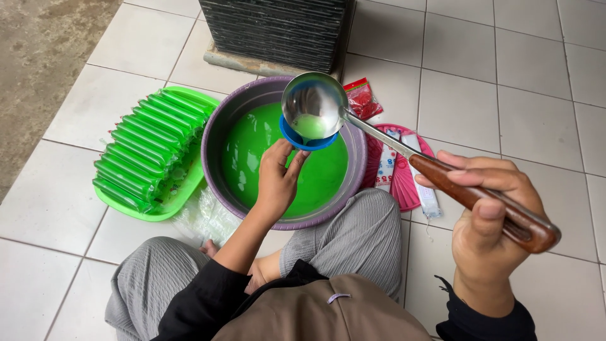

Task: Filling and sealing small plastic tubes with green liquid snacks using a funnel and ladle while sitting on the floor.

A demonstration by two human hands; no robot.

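Note:
My right hand [486, 218] grips the brown wooden handle of a steel ladle [314, 106], whose bowl holds a little green liquid and hangs over a blue funnel [303, 140]. My left hand [276, 177] holds that funnel from below, above a purple basin [214, 136] filled with bright green liquid. Whatever hangs beneath the funnel is hidden by my hand.
A green tray [183, 196] at the left carries several long sealed tubes of green liquid. Clear plastic bags [205, 221] lie by my knee. A pink tray [404, 183] with white packets and a red packet [361, 98] sit right of the basin. A dark ribbed box [278, 28] stands behind.

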